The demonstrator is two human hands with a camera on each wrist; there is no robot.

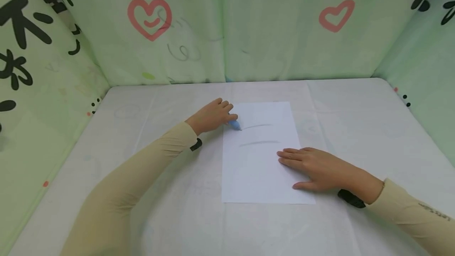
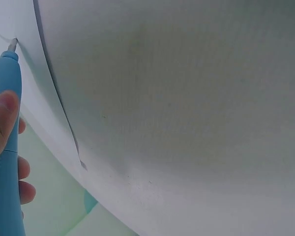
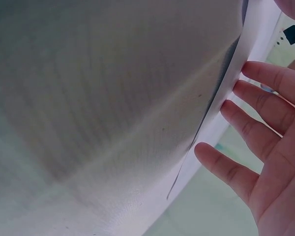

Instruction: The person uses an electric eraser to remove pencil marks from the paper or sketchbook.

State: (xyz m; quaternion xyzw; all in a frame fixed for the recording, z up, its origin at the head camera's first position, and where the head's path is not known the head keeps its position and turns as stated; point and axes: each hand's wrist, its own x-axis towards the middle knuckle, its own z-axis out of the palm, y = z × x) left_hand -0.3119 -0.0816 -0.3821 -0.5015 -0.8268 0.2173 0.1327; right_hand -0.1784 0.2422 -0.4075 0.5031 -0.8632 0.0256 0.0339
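Note:
My left hand (image 1: 212, 115) grips a thick blue pen (image 1: 234, 125) near the top left of a white sheet of paper (image 1: 256, 177). In the left wrist view the thumb (image 2: 4, 113) lies along the blue barrel, and the narrow metal tip (image 2: 13, 45) touches the paper. Two faint grey strokes cross the upper half, an upper stroke (image 1: 257, 125) beginning near the tip and a lower stroke (image 1: 259, 143). My right hand (image 1: 314, 169) rests on the sheet's right side with fingers extended; the right wrist view shows its fingertips (image 3: 231, 105) at the paper.
A white cloth with creases covers the table (image 1: 170, 220). Green fabric walls (image 1: 270, 50) with red hearts and black markings enclose its back and sides. Dark straps show at both wrists.

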